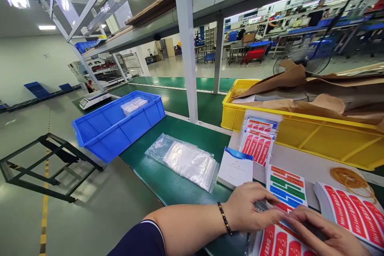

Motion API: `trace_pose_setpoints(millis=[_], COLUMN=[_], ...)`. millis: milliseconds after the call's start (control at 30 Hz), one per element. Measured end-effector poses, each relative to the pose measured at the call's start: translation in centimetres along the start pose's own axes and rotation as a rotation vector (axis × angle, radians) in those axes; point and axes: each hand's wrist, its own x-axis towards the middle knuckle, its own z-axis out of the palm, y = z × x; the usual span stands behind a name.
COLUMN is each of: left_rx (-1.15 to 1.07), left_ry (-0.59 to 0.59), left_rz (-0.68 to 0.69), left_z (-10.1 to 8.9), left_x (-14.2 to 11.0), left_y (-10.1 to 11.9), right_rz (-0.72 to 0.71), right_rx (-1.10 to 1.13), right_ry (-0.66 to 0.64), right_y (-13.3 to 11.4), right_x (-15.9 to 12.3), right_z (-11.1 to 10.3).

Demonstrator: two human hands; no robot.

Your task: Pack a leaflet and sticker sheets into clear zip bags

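The left grip seemed nearly closed on a clear plastic bag, with red-and-white printed paper sheets just below it, while the right grip's hold could not be told; the step looked like bagging, and the next move probably called for alignment.

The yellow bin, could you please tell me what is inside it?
Brown paper lies in the yellow bin, rising above its rim, with a white sheet at the left. Whatever is under the brown paper is hidden.
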Motion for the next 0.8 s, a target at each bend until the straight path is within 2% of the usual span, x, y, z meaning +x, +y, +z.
trace_pose_setpoints(millis=[67, 100, 167, 300, 367, 433, 467, 533, 600, 700, 800], left_rx=[0.055, 0.07, 0.095, 0.203, 0.33, 0.52, 0.633, 0.711, 0.757, 0.798, 0.814], left_ry=[0.12, 0.161, 0.198, 0.13, 0.114, 0.116, 0.076, 0.015, -0.087, -0.26, -0.343], left_rz=[0.131, 0.164, 0.168, 0.044, -0.031, -0.201, -0.325, -0.408, -0.466, -0.556, -0.619], left_z=[-0.4, -0.6, -1.1, -3.6, -5.9, -8.7, -10.0, -12.2, -13.4, -13.5, -13.0], left_x=[0.1, 0.1, 0.0, 0.4, 1.3, 2.4, 2.9, 3.4, 3.0, 1.1, -0.8], left_y=[0.2, 0.4, 1.0, 2.3, 2.4, 2.1, 1.7, 1.0, 0.2, -1.1, -2.2], right_rz=[-0.085, -0.109, -0.124, -0.171, -0.187, -0.203, -0.21, -0.221, -0.229, -0.227, -0.211], right_rx=[-0.023, -0.061, -0.167, -0.294, -0.312, -0.311, -0.309, -0.308, -0.305, -0.301, -0.288], right_ry=[-0.087, -0.071, 0.056, 0.209, 0.253, 0.308, 0.33, 0.349, 0.345, 0.334, 0.312], right_y=[0.8, 1.1, 1.4, 0.6, -0.1, -0.6, -0.8, -1.0, -1.0, -0.7, -0.5], right_x=[0.0, 0.0, 0.1, 0.1, 0.0, -0.2, -0.2, -0.3, -0.4, -0.5, -0.5], right_z=[0.0, 0.0, -0.2, -1.2, -1.7, -2.1, -2.2, -2.2, -2.2, -2.1, -1.9])
